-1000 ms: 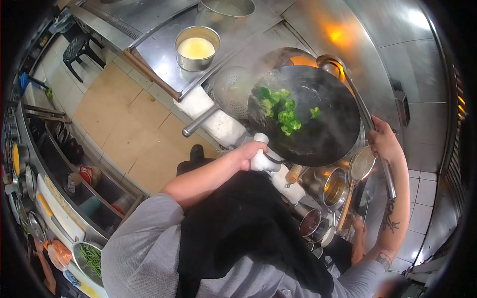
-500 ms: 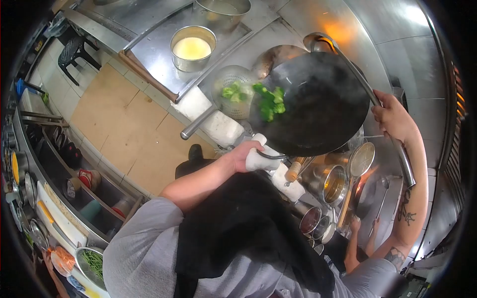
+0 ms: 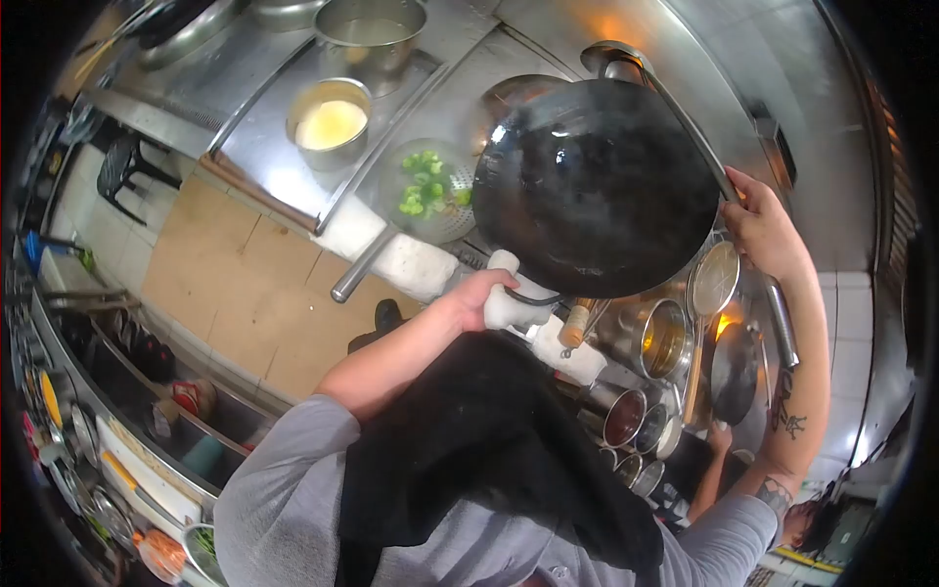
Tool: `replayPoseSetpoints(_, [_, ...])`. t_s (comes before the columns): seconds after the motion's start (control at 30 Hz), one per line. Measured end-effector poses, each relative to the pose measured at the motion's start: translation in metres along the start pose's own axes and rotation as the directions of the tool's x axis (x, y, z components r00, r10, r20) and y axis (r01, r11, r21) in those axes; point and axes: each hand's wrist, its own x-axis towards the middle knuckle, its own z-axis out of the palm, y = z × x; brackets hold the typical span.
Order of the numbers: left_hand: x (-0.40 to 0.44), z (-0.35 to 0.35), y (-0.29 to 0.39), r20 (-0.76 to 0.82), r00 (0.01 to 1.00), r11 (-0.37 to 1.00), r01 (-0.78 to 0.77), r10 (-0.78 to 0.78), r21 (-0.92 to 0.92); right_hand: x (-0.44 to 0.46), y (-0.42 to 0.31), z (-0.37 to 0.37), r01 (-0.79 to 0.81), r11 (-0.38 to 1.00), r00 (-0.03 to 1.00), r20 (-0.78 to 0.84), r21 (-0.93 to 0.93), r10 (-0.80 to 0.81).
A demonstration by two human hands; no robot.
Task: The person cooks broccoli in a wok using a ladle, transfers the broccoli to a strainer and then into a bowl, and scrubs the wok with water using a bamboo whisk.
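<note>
Both closed tight, my left hand gripped cloth at the glossy black wok, my right hand the ladle.

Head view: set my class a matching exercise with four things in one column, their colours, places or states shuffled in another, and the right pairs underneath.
Column one
1. Broccoli
2. Left hand
3. Wok
4. Right hand

Column two
A. Gripping a ladle by its handle
B. In the perforated strainer
C. Gripping a white cloth
D. Black

Right pairs: 1-B, 2-C, 3-D, 4-A
</note>
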Motion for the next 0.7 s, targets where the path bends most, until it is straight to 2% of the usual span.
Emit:
replayPoseSetpoints(0.07, [0.009,0.011,0.005,-0.038,0.999,0.997,0.003,0.0,0.079,0.014,0.072,0.012,0.14,0.986,0.963,-0.219,-0.095,-0.158])
replayPoseSetpoints(0.13, [0.036,-0.002,0.007,-0.138,0.982,0.973,-0.101,0.132,0.208,0.023,0.124,0.047,0.251,0.903,0.804,-0.444,-0.35,-0.396])
replayPoseSetpoints(0.17, [0.047,-0.005,0.009,-0.16,0.962,0.941,-0.165,0.22,0.297,0.001,0.105,0.063,0.119,0.965,0.853,-0.474,-0.235,-0.22])
replayPoseSetpoints(0.2, [0.056,-0.002,0.012,-0.217,0.928,0.902,-0.205,0.302,0.38,-0.003,0.131,0.088,0.221,0.96,0.749,-0.601,-0.171,-0.279])
replayPoseSetpoints(0.23, [0.068,-0.004,0.016,-0.212,0.921,0.889,-0.223,0.327,0.4,-0.013,0.146,0.107,0.229,0.963,0.702,-0.662,-0.141,-0.263])
replayPoseSetpoints(0.27, [0.074,0.0,0.022,-0.24,0.92,0.903,-0.203,0.308,0.379,-0.026,0.168,0.128,0.259,0.945,0.604,-0.73,-0.2,-0.32])
replayPoseSetpoints(0.3, [0.083,0.003,0.025,-0.27,0.922,0.918,-0.171,0.277,0.358,-0.046,0.185,0.146,0.181,0.978,0.717,-0.695,0.106,-0.057])
replayPoseSetpoints(0.33, [0.097,-0.003,0.028,-0.321,0.893,0.893,-0.165,0.315,0.418,-0.071,0.185,0.155,0.171,0.869,0.836,-0.535,0.464,0.121])
replayPoseSetpoints(0.37, [0.113,-0.008,0.03,-0.359,0.873,0.864,-0.128,0.331,0.487,-0.095,0.185,0.164,0.071,0.654,0.896,-0.337,0.753,0.29])
replayPoseSetpoints(0.43, [0.137,-0.009,0.041,-0.304,0.923,0.908,-0.098,0.235,0.406,-0.138,0.187,0.19,0.103,0.406,0.882,-0.272,0.908,0.385])
replayPoseSetpoints(0.47, [0.141,0.004,0.05,-0.359,0.919,0.935,-0.03,0.166,0.355,-0.158,0.192,0.203,0.097,0.305,0.873,-0.228,0.947,0.43])
replayPoseSetpoints(0.5, [0.131,0.041,0.055,-0.365,0.902,0.875,-0.028,0.231,0.484,-0.174,0.196,0.215,0.106,0.202,0.869,-0.189,0.974,0.457])
replayPoseSetpoints(0.53, [0.149,0.025,0.074,-0.297,0.949,0.891,0.041,0.107,0.453,-0.187,0.197,0.222,0.052,0.113,0.835,-0.105,0.992,0.54])
replayPoseSetpoints(0.57, [0.161,0.029,0.083,-0.261,0.951,0.841,0.001,0.166,0.54,-0.198,0.203,0.233,0.054,0.109,0.817,-0.106,0.993,0.567])
replayPoseSetpoints(0.63, [0.176,0.023,0.09,-0.221,0.968,0.84,0.022,0.117,0.543,-0.212,0.229,0.264,-0.006,0.179,0.764,-0.111,0.984,0.636])
replayPoseSetpoints(0.7, [0.179,0.017,0.086,-0.268,0.948,0.813,0.017,0.172,0.582,-0.218,0.248,0.289,-0.057,0.298,0.712,-0.171,0.953,0.682])
